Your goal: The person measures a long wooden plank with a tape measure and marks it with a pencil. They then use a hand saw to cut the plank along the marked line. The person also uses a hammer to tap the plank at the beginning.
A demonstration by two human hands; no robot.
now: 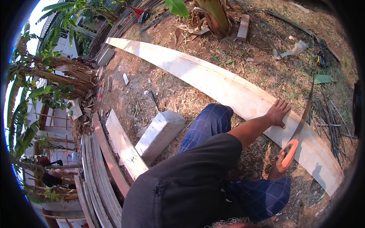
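Note:
A long pale wooden board runs from the far left to the near right, close above the ground. My left hand presses on its upper face, palm down, with the fingers spread. Close to the board's near edge, my right hand is closed round the orange handle of a handsaw. The saw's dark blade slants across the board, to the right of my left hand, and its tip reaches past the far edge. The thumb and part of the right fingers are hidden by the handle. My knee in checked blue cloth is beside the board.
A pale squared block and a short marked board lie to my left, beside stacked long planks. A banana stem stands beyond the board. Dark rods and a crumpled plastic bag lie at the right.

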